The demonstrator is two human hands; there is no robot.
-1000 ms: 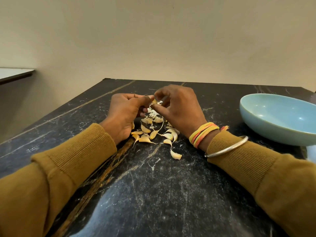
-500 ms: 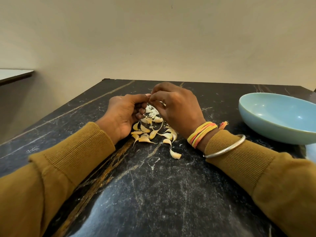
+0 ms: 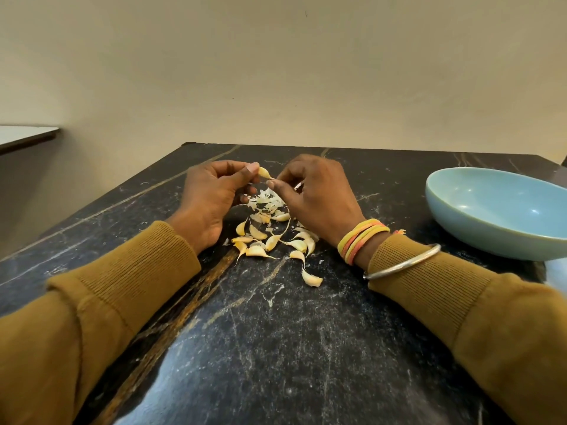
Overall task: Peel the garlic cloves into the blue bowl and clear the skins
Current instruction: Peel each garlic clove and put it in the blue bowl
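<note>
**A:** Head view. Hands?

**B:** Left hand (image 3: 211, 194) is raised just above the table (image 3: 276, 348) with its fingers curled. Thumb and forefinger pinch one garlic clove (image 3: 264, 172) at its broad end. Right hand (image 3: 316, 197) is also curled, and its thumb and fingertip nip the same clove's pointed end. The clove bridges the two hands.

**A:** The other cloves?

**B:** The unpeeled cloves (image 3: 270, 240) lie in a loose cluster on the dark marble top, between the wrists. One stray clove (image 3: 311, 279) lies nearer the body, just apart from them. Pale skins (image 3: 267, 200) are heaped directly under the held clove.

**A:** Bowl?

**B:** The blue bowl (image 3: 491, 237) stands on the table's right side, well apart from both hands and partly cut off by the frame edge.

**A:** Anything else?

**B:** Mustard sleeves (image 3: 129, 271), plus thread bands (image 3: 362, 237) and a metal bangle (image 3: 405, 262) on the right wrist.
</note>
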